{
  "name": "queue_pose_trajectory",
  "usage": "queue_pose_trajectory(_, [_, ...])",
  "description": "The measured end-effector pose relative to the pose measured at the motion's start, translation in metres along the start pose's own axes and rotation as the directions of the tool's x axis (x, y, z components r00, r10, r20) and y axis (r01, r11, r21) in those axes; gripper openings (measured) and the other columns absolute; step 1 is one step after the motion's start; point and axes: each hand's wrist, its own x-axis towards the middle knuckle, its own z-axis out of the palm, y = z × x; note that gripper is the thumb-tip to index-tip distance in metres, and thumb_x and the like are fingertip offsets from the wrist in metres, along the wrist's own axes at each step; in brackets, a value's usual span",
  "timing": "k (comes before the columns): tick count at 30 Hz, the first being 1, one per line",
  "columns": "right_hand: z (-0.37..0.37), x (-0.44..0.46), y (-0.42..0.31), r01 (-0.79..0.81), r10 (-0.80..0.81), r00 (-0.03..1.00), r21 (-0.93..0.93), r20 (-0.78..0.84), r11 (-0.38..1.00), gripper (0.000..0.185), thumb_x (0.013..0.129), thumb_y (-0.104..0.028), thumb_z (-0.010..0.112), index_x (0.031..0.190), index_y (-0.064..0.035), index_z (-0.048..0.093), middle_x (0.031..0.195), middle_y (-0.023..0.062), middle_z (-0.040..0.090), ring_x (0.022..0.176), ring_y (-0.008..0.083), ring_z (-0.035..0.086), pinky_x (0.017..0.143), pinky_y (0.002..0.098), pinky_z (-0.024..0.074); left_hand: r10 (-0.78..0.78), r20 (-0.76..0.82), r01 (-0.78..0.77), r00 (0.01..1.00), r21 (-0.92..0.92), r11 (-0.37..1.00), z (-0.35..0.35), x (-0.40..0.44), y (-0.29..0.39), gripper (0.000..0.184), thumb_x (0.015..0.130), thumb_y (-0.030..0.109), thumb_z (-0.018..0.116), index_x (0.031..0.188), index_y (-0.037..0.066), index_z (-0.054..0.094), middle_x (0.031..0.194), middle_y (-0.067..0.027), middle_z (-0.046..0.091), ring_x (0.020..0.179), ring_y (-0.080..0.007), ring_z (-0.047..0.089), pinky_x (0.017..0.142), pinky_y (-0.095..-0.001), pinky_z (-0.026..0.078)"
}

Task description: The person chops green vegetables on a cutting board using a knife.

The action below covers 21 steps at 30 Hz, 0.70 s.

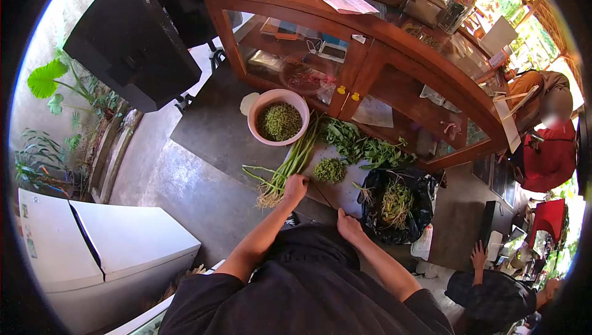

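Note:
My left hand (295,188) is closed at the lower end of a bunch of long green stems (297,155) with pale roots; what its fingers grip is too small to make out. My right hand (349,224) is closed on the handle end of a thin knife-like tool (323,197), which points toward my left hand. Behind the stems stands a pink bowl (252,126) full of small green pieces. A pile of chopped greens (330,170) lies right of the stems, with leafy greens (364,144) behind it. A black plastic bag (373,227) holds roots and trimmings.
A wooden glass-door cabinet (364,70) stands behind the greens. At the left are a white fridge (135,236) and a black panel (129,45). One person in red (549,156) is at the right; another in dark clothes (493,295) is at the lower right.

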Motion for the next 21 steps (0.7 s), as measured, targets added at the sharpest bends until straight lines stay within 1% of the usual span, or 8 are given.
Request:
queue_pose_trajectory(3, [0.002,0.007,-0.012,0.012,-0.012,1.000,0.009,-0.020,1.000,0.028,0.088,-0.015,0.037,0.111,0.0008,0.037,0.089,0.0324,0.061,0.083,0.0484,0.060,0.073,0.0566,0.0471,-0.060,0.033,0.059,0.998,0.025,0.998,-0.001,0.001,0.001,0.016,0.071,0.006,0.063,0.084,0.002,0.072,0.079,-0.0205,0.066,0.076,-0.0366,0.063,0.073,-0.0434,0.051])
queue_pose_trajectory(5, [0.004,0.010,-0.017,0.077,-0.072,0.992,0.044,-0.108,0.996,0.028,0.088,-0.016,0.038,0.111,0.0005,0.037,0.087,0.0312,0.062,0.080,0.0484,0.061,0.071,0.0568,0.0471,0.026,0.016,-0.026,1.000,0.000,1.000,0.002,0.002,-0.005,0.016,0.072,0.007,0.062,0.083,0.003,0.072,0.079,-0.0207,0.066,0.073,-0.0364,0.064,0.073,-0.0430,0.051])
queue_pose_trajectory(9, [0.006,0.012,-0.008,0.077,-0.076,0.991,0.003,-0.106,0.997,0.028,0.088,-0.017,0.039,0.110,-0.0004,0.037,0.085,0.0294,0.062,0.079,0.0479,0.061,0.070,0.0566,0.0473,0.001,0.024,-0.001,1.000,-0.002,1.000,-0.003,0.001,-0.001,0.016,0.072,0.008,0.062,0.083,0.004,0.072,0.078,-0.0200,0.066,0.072,-0.0366,0.064,0.072,-0.0424,0.052])
queue_pose_trajectory(12, [0.004,0.010,-0.001,0.049,-0.050,0.996,-0.020,-0.068,0.999,0.028,0.088,-0.019,0.040,0.110,-0.0011,0.037,0.083,0.0279,0.063,0.078,0.0469,0.061,0.069,0.0559,0.0478,0.047,-0.050,-0.047,0.998,0.011,0.999,-0.004,0.001,-0.003,0.016,0.072,0.009,0.063,0.084,0.006,0.073,0.077,-0.0187,0.066,0.071,-0.0358,0.064,0.071,-0.0419,0.052])
queue_pose_trajectory(14, [0.003,0.005,0.002,0.031,-0.037,0.996,-0.079,-0.079,0.996,0.029,0.089,-0.021,0.042,0.110,-0.0017,0.036,0.081,0.0271,0.063,0.076,0.0456,0.062,0.068,0.0555,0.0483,-0.033,0.030,0.031,0.999,0.045,0.999,-0.008,0.001,0.000,0.016,0.072,0.010,0.063,0.084,0.007,0.073,0.076,-0.0179,0.066,0.071,-0.0347,0.064,0.070,-0.0416,0.052])
queue_pose_trajectory(15, [0.003,0.003,0.003,0.029,-0.036,0.996,-0.081,-0.076,0.996,0.029,0.089,-0.021,0.042,0.110,-0.0017,0.036,0.081,0.0271,0.063,0.076,0.0456,0.062,0.068,0.0555,0.0483,-0.035,0.031,0.033,0.999,0.042,0.999,-0.010,0.000,0.002,0.016,0.072,0.010,0.063,0.084,0.007,0.073,0.076,-0.0179,0.066,0.071,-0.0347,0.064,0.070,-0.0416,0.052])
queue_pose_trajectory(17, [0.002,0.003,0.004,0.020,-0.030,0.995,-0.107,-0.093,0.994,0.029,0.089,-0.022,0.042,0.108,-0.0019,0.036,0.080,0.0260,0.063,0.076,0.0447,0.062,0.068,0.0554,0.0485,0.035,0.050,-0.036,0.998,0.007,0.999,-0.016,0.001,0.006,0.022,0.070,0.008,0.067,0.090,0.002,0.071,0.079,-0.0222,0.065,0.072,-0.0362,0.064,0.069,-0.0445,0.052])
queue_pose_trajectory(21, [-0.010,0.001,-0.002,0.005,-0.013,0.997,-0.103,-0.071,0.995,0.028,0.091,-0.024,0.043,0.107,-0.0024,0.036,0.080,0.0251,0.064,0.075,0.0442,0.062,0.068,0.0550,0.0489,0.064,0.050,-0.064,0.997,-0.012,0.998,-0.009,0.003,-0.001,0.020,0.070,0.009,0.066,0.088,0.002,0.071,0.075,-0.0221,0.065,0.069,-0.0370,0.064,0.068,-0.0450,0.052])
